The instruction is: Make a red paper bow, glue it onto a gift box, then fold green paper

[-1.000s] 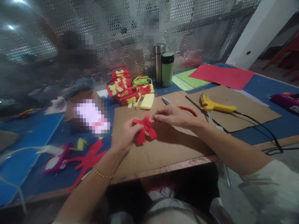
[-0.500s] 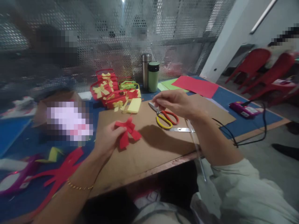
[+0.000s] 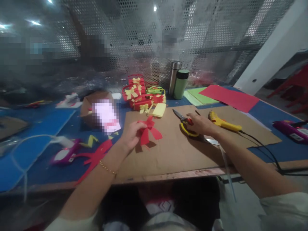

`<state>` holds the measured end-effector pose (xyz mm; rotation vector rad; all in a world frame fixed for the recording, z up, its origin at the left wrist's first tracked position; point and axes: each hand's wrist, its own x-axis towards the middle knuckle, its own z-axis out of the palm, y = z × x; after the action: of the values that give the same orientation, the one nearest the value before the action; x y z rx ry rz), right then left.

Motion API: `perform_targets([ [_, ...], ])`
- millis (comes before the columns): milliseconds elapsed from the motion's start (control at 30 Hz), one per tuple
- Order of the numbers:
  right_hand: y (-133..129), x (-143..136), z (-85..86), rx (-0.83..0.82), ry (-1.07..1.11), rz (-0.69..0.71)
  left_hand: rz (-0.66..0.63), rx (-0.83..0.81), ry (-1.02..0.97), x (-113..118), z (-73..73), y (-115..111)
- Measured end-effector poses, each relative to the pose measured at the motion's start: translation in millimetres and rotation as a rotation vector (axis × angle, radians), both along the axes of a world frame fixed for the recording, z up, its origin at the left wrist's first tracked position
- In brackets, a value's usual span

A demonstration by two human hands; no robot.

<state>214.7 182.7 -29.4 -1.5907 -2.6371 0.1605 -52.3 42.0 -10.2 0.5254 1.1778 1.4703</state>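
One blue tbl (image 3: 55,176) by perf. wall (image 3: 204,54)

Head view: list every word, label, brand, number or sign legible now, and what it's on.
No text can be read.
Right-hand purple device: pale label, marks too small to read.
Left-hand purple device: label too small and blurred.
Bright panel: pixelated, unreadable.
Yellow glue gun, green flask: no lettering discernible.

The person wears a gold beaded bracelet (image 3: 107,170) — and pale, loose sleeves (image 3: 285,207).
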Motion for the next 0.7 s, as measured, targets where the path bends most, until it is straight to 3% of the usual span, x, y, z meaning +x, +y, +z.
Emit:
perform_targets([
  [67,6,1,0.3,-0.044,0.140,-0.055,0.005,-0.013,-0.033,-4,1.6,1],
  [167,5,4,2.4,-0.171,0.514,-0.097,0.026,-0.010,-0.059,-7,4.4,1],
  [267,-13,6,10.8,-0.359,0.908,0.008,0.059,0.011,-0.083,-7,7.2,2],
  [367,-45,7,24.2,-0.646,1.148,0.047,0.094,0.031,-0.110,-6,9.8,2],
  [500,-81,4,35.6,-0.964,1.236,0.116,0.127,0.045,-0.145,-6,12.9,1],
  [700,-95,-8,30.9,-1.138,1.012,0.274,0.132,0.029,-0.173,-11,14.9,-4],
])
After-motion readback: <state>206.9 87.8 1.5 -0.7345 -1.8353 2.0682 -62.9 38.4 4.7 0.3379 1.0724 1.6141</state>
